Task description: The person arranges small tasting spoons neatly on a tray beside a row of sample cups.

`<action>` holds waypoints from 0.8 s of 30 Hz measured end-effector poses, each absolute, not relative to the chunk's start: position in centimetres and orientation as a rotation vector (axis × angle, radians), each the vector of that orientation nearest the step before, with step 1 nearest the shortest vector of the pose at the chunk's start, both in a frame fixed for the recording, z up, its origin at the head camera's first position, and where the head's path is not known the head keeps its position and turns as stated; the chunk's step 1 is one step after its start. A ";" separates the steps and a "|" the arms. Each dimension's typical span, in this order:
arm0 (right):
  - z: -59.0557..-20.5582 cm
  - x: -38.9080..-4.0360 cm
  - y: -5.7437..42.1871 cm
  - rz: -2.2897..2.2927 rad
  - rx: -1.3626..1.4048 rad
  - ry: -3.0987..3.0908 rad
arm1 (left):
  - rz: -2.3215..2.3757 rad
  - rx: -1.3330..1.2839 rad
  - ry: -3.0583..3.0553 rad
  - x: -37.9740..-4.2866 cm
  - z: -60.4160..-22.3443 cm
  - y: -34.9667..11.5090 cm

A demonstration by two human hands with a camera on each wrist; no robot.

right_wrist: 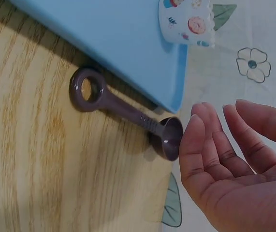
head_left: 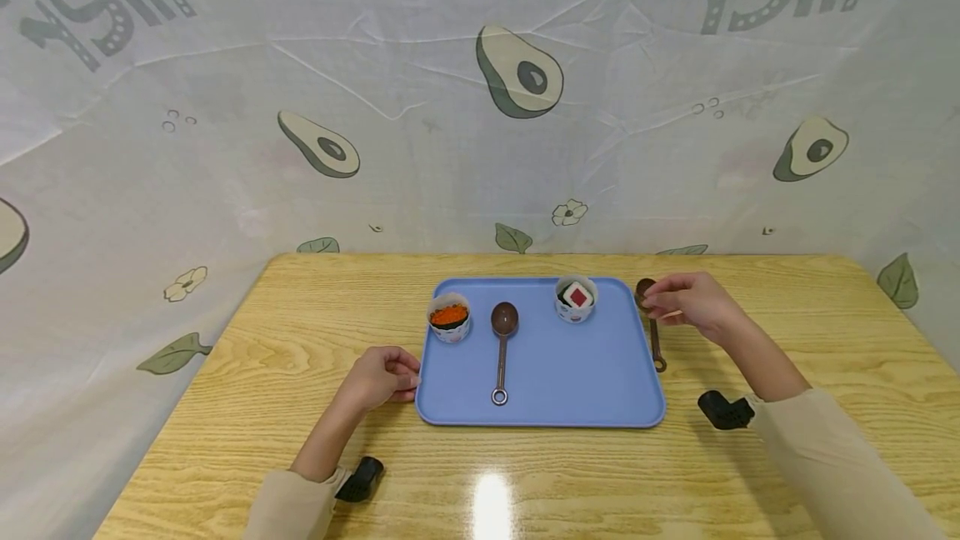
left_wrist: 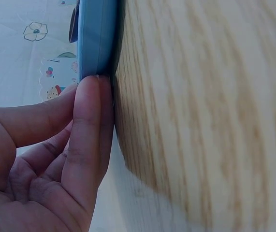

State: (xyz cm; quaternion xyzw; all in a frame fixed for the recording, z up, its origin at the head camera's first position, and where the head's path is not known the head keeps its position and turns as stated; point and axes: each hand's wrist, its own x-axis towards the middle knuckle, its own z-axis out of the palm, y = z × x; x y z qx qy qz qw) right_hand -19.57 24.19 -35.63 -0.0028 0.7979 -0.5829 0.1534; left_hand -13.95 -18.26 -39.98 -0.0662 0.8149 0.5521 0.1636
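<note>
On the table lies a blue tray [head_left: 585,390]. My left hand [head_left: 382,380] is at its left edge, thumb and fingertips pinching the rim; part of the thumb is hidden in the left wrist view. To the right of the tray a brown spoon [head_left: 655,340] lies on the wood, its bowl away from me. My right hand [head_left: 693,304] hovers over that bowl with fingers loosely bent and thumb apart, nothing between them. Another brown spoon [head_left: 502,352] rests on the tray. Two paper cups stand there: one with orange-topped sushi [head_left: 449,317], one with red-centred sushi [head_left: 577,295].
The wooden table [head_left: 315,307] runs back to a pale cloth [head_left: 420,107] printed with avocados and flowers. A black wrist camera [head_left: 362,479] sticks out by the left sleeve, and another black wrist camera [head_left: 726,411] by the right one.
</note>
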 end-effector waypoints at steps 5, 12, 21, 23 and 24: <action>-36.0 -19.5 24.6 -1.657 0.005 2.310 | 1.576 -0.185 2.322 -14.0 -40.0 -18.3; -36.4 -19.5 25.2 -1.631 0.014 2.324 | 1.578 -0.170 2.324 -14.0 -40.0 -18.3; -36.8 -19.3 25.7 -1.595 0.025 2.350 | 1.592 -0.168 2.324 -14.0 -40.0 -18.3; -36.9 -19.2 25.8 -1.581 0.035 2.352 | 1.592 -0.170 2.327 -14.0 -40.0 -18.2; -36.9 -19.1 25.8 -1.578 0.042 2.351 | 1.590 -0.170 2.330 -14.0 -40.0 -18.2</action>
